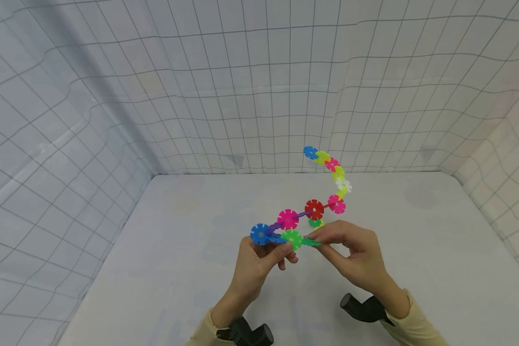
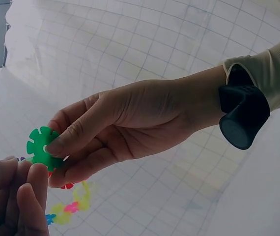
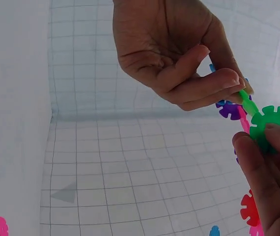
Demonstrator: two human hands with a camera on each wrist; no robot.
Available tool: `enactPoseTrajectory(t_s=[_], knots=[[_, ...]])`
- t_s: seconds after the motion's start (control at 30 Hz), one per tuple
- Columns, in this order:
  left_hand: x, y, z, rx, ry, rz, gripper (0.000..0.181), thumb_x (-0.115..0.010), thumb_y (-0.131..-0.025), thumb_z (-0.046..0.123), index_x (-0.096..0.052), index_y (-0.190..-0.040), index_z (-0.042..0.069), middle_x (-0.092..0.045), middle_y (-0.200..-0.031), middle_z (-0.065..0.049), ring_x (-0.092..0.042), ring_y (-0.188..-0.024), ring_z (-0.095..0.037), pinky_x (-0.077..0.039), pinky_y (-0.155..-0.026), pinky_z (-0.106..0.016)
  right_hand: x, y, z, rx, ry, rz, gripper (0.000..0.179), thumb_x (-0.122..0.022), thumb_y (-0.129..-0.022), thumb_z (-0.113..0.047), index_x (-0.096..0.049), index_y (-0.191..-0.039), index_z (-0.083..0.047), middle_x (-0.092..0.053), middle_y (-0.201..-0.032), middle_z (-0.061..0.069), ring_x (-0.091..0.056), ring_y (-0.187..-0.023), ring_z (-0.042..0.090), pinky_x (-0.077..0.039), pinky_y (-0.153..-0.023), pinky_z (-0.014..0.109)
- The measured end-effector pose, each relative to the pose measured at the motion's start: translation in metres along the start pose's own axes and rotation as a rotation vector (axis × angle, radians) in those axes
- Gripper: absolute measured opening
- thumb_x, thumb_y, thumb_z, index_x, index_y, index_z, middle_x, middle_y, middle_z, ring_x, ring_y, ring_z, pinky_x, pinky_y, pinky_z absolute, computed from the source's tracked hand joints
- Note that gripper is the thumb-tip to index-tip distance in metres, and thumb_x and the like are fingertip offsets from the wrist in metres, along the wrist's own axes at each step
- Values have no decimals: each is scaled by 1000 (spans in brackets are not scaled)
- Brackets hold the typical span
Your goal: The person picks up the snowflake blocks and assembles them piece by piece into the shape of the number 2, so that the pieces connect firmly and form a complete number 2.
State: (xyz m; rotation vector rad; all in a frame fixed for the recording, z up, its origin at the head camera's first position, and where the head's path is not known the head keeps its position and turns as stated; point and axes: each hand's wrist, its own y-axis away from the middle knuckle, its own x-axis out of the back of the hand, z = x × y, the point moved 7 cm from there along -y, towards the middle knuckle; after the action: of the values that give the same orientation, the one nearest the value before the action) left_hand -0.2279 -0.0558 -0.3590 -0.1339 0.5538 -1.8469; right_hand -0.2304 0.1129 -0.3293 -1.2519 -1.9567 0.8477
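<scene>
My left hand [image 1: 253,269] pinches a light green notched plastic disc [image 1: 292,239] between thumb and fingers. My right hand [image 1: 361,252] pinches a dark green notched disc [image 1: 312,242] at its edge, shown face-on in the left wrist view [image 2: 42,147]. The two green discs touch edge to edge. Leading off from the left hand is a curved chain of slotted-together discs: a blue disc [image 1: 260,234], purple ones, a magenta disc [image 1: 288,219], a red disc [image 1: 314,210], then pink, yellow and white [image 1: 343,186] ones. A blue disc [image 1: 310,153] forms its far end.
Beyond the right fingertips show a green disc [image 1: 315,223] and a bit of yellow, partly hidden; whether they join the chain I cannot tell. A white surface [image 1: 190,269] lies beneath, enclosed by grid-patterned white walls [image 1: 259,96]. A black device sits on each wrist.
</scene>
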Motion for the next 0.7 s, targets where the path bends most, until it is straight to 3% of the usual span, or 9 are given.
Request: enactPoseTrajectory(t_s=[0.13, 0.37, 0.7], knots=[[-1, 0, 1, -9, 7, -4, 18, -62, -90, 2, -60, -95, -15, -60, -70, -30, -67, -67, -15, -50, -50, -28, -1, 0, -8, 95, 118, 0, 15, -66, -90, -10, -66, -96, 4, -69, -94, 15, -66, -91, 17, -52, -75, 25], [-4, 0, 2, -31, 4, -13, 16, -62, -90, 1, -61, -96, -14, -61, -70, -28, -67, -68, -16, -51, -49, -31, -4, -1, -24, 288, 294, 13, 19, -66, -90, -14, -68, -90, 5, -70, -88, 16, -69, -82, 19, -53, -67, 23], [-7, 2, 3, -48, -38, -32, 12, -61, -89, -3, -64, -96, -12, -65, -72, -25, -68, -69, -22, -53, -50, -37, -9, -4, -34, 399, 342, 12, 20, -64, -91, -12, -66, -80, 4, -70, -83, 15, -70, -75, 21, -53, -63, 23]])
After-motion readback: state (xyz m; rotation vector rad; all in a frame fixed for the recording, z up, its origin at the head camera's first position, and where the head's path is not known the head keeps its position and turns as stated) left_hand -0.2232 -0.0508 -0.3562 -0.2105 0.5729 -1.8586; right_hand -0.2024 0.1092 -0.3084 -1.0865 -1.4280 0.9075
